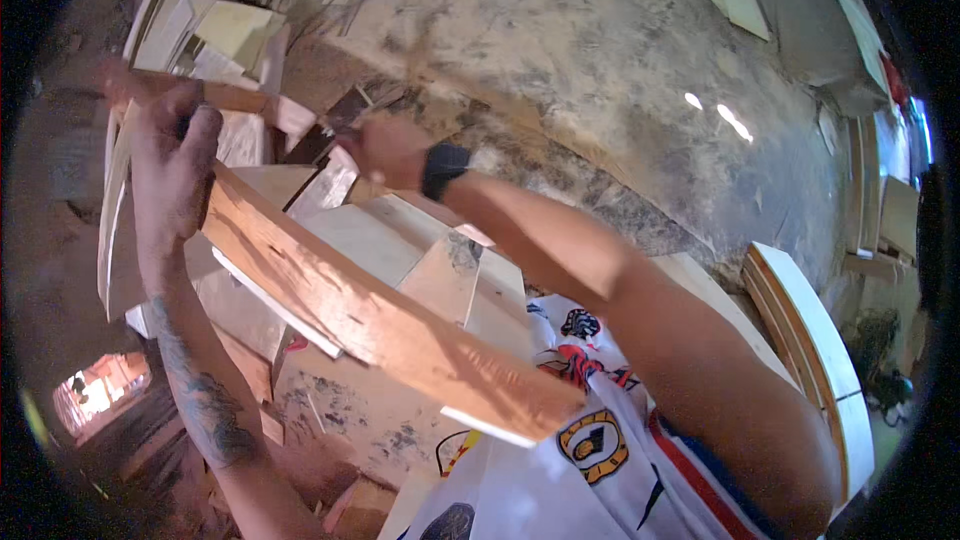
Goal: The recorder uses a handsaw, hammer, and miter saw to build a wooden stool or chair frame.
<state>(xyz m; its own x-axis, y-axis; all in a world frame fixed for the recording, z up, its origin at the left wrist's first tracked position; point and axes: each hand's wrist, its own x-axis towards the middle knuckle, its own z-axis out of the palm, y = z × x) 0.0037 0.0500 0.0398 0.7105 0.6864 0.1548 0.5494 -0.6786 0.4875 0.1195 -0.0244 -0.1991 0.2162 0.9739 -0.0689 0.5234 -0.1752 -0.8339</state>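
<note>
A long reddish-brown wooden plank (370,315) slants from my left hand down toward my body, its near end close to my shirt. Around its far end my left hand (172,165) is closed, with the thumb toward the right. My right hand (388,152), wearing a black wristband (444,170), reaches in from the right beyond the plank. Its fingers look curled, but motion smears them, and I cannot make out what they hold. A pale wood block (328,185) lies just below those fingers. Light boards (375,240) lie beneath and beside the plank.
Stacked wood pieces (225,30) stand at the far left. At my right is a curved stack of white-topped boards (800,340). The dusty, stained floor (560,50) stretches ahead, with thin offcuts (735,0) at the far right and a grey covered object (815,25) beside them.
</note>
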